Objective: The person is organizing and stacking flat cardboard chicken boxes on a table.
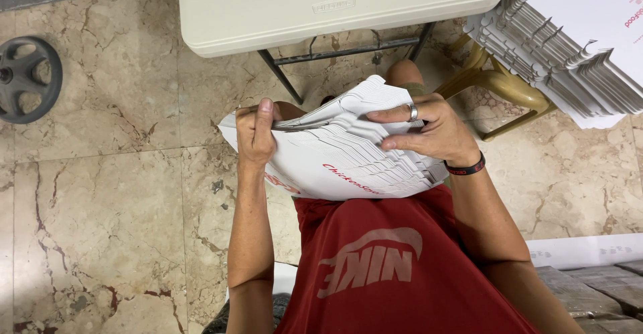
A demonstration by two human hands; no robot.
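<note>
We look from our head camera, facing straight down, close above the folding table [268, 13], marble floor beneath it

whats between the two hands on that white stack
In the head view, only the stack of flat white cartons itself spans the gap between the left hand and the right hand; nothing else lies there.
</note>
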